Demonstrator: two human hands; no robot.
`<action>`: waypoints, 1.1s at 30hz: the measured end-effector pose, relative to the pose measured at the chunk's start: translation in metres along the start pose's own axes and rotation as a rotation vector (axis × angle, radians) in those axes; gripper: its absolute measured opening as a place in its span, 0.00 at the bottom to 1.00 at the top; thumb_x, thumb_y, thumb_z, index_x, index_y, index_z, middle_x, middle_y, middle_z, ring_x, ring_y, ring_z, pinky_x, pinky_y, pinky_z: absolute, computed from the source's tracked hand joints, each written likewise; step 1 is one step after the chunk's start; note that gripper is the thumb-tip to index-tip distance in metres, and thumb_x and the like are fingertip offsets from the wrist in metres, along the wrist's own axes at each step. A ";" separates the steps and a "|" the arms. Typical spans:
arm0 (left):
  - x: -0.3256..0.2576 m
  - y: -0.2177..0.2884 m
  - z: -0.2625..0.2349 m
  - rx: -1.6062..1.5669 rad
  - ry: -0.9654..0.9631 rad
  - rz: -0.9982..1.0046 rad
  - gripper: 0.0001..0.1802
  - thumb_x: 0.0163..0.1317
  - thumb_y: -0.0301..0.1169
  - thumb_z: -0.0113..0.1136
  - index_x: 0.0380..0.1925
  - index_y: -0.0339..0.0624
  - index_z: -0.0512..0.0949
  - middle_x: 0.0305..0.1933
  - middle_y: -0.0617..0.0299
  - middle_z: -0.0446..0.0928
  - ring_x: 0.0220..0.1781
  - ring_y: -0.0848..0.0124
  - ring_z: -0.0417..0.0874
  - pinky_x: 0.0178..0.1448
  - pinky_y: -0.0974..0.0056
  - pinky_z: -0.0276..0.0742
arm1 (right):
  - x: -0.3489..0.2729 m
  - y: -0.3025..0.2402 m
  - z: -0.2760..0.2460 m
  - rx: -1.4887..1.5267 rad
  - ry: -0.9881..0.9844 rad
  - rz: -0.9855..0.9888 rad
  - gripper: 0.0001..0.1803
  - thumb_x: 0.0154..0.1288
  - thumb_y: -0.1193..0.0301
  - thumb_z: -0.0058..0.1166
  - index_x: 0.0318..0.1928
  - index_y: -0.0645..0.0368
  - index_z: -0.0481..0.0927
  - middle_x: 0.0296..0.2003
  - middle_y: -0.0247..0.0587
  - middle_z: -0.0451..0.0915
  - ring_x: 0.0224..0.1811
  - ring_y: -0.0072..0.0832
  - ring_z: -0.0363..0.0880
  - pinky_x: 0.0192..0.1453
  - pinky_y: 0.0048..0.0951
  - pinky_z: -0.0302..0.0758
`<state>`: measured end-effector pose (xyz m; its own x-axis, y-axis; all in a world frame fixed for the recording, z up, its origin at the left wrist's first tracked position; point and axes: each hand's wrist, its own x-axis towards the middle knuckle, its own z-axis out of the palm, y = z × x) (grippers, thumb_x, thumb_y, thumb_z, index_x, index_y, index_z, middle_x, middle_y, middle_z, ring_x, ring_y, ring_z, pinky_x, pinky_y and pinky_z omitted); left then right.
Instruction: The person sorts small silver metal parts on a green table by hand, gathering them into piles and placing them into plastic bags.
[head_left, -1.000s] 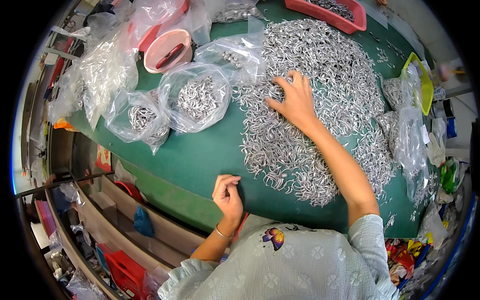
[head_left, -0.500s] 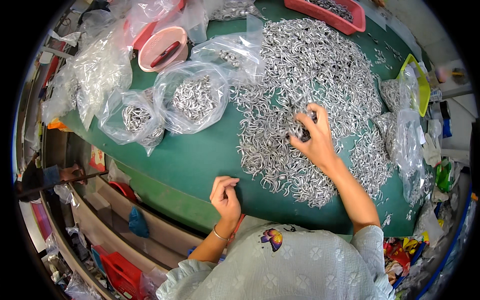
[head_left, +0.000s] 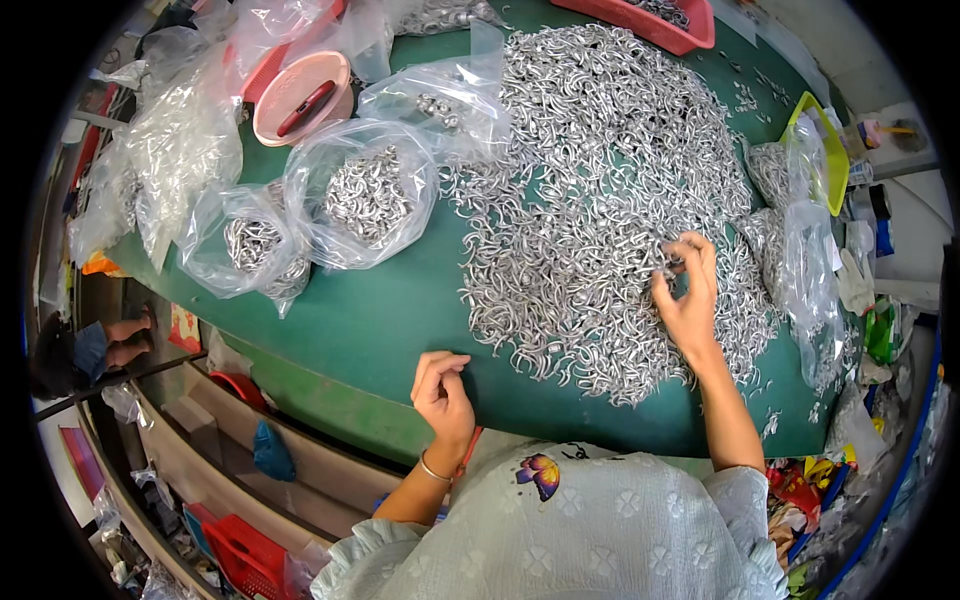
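Silvery metal pieces (head_left: 560, 320) lie in a broad, loose pile on the green counter (head_left: 350, 335), spreading from near my body out toward the pink tray (head_left: 640, 27) on the far side. Each looks small, curved and smooth, so I judge one to be light, stiff and a little slippery, hard to break but quick to tangle with its neighbours; a handful would be heavier. I would take a single piece across the middle of its bend, and a clump from both sides. They point every way at once: each long axis follows its own curve, while the pile as a whole runs longest away from me. My right hand (head_left: 690, 292) is over the pile's right part, its fingers bent, thumb apart from forefinger, tips at the pieces; whether they pinch any, I cannot tell. My left hand (head_left: 441, 393) is at the near side, clear of the pile, fingers folded loosely together with no piece showing. More pieces sit in the large bag (head_left: 424, 215) and small bag (head_left: 200, 262) to the left.
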<state>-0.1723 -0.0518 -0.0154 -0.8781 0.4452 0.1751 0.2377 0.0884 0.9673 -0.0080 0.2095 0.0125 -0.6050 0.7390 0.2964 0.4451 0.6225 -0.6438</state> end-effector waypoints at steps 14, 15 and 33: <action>0.001 0.001 0.000 0.052 -0.007 0.005 0.12 0.57 0.11 0.46 0.30 0.33 0.79 0.31 0.58 0.75 0.29 0.75 0.71 0.30 0.73 0.63 | 0.097 -0.039 0.058 -0.236 -0.201 -0.161 0.04 0.57 0.76 0.57 0.33 0.58 0.84 0.32 0.39 0.80 0.41 0.36 0.74 0.51 0.38 0.61; 0.001 0.001 0.000 0.052 -0.007 0.006 0.12 0.57 0.11 0.46 0.30 0.33 0.79 0.31 0.58 0.75 0.29 0.75 0.71 0.30 0.73 0.63 | 0.104 -0.034 0.064 -0.274 -0.201 -0.180 0.04 0.57 0.76 0.57 0.30 0.58 0.84 0.31 0.39 0.80 0.41 0.36 0.74 0.50 0.38 0.61; 0.001 -0.001 -0.001 0.059 -0.027 0.039 0.13 0.56 0.10 0.45 0.30 0.32 0.79 0.31 0.57 0.75 0.30 0.74 0.72 0.30 0.73 0.64 | 0.123 -0.023 0.084 -0.567 -0.273 -0.384 0.03 0.48 0.75 0.62 0.27 0.56 0.85 0.35 0.37 0.79 0.45 0.33 0.73 0.51 0.36 0.62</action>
<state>-0.1737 -0.0521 -0.0158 -0.8563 0.4732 0.2071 0.2966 0.1223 0.9471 -0.1481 0.2644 0.0049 -0.8969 0.3978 0.1934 0.3970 0.9167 -0.0448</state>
